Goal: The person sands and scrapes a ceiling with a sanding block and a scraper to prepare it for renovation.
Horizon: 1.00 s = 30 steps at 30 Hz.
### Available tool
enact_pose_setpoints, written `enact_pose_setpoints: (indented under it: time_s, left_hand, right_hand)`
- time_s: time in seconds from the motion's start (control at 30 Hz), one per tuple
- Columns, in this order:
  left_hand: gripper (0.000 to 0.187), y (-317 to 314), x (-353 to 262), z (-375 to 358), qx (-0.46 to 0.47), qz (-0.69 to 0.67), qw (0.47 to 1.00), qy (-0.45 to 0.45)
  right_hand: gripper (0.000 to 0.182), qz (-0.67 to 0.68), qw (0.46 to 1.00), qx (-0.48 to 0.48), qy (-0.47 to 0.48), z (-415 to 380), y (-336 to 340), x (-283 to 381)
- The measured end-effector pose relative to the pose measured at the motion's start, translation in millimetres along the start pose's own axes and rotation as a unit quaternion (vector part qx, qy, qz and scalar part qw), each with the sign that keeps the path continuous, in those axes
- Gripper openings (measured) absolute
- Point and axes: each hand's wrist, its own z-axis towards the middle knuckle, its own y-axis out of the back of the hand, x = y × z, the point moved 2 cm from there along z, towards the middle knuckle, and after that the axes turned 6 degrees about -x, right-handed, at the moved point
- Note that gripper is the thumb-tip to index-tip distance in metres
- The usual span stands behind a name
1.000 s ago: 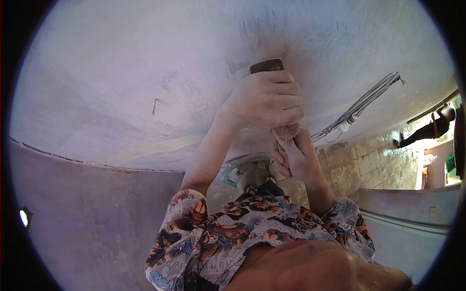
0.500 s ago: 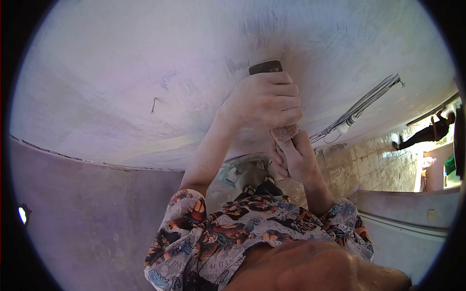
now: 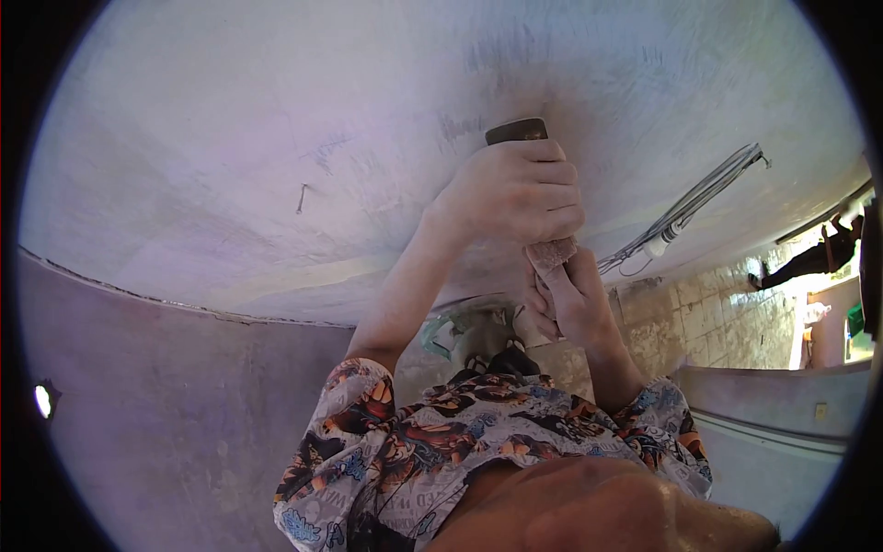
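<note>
The tool (image 3: 517,132) is in front of the pale wall (image 3: 230,120), up in the person's two hands. Its dark end peeks out at the top, and a dusty end (image 3: 552,253) pokes out below. I can't tell if it is touching the wall.

The left hand (image 3: 520,189) is curled tight around the middle. The right hand (image 3: 570,299) pinches the dusty end, with its thumb on top. Dust can make things slippery, so the tool might slide out if either hand goes loose. If one hand pushes harder than the other, it might tip and its edge might scratch the wall.

Make the tool the middle of a clock. A bunch of wires (image 3: 704,198) hangs at 3 o'clock, and a white bulb holder (image 3: 658,246) is at 4 o'clock. A big swing that way might snag the wires or bump the holder. A nail (image 3: 302,198) sticks out at 9 o'clock, and a wide sweep might catch an arm on it.

At 6 o'clock, down low, are the feet (image 3: 501,359). If the tool drops, it might land on toes. A see-through green bag (image 3: 440,333) is near them at 7 o'clock, so a step there might slip. Another person (image 3: 819,258) is well away, between 3 and 4 o'clock.
</note>
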Motion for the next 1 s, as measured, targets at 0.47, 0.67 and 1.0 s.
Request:
enact_pose_setpoints:
  time_s: [0.47,0.67,1.0]
  left_hand:
    - [0.018,-3.3,2.6,-0.9,0.03,-0.016,0.999,0.004]
    - [0.019,-4.5,4.5,3.9,0.022,-0.006,1.0,-0.008]
    - [0.019,-11.9,0.9,1.6,0.004,-0.014,1.0,0.006]
  right_hand:
    - [0.039,0.017,1.0,-0.005,0.005,0.6,4.7,0.5]
    - [0.039,0.025,1.0,-0.002,0.012,-2.2,2.6,2.6]
    - [0.04,0.019,1.0,-0.01,-0.002,-0.1,8.1,-1.6]
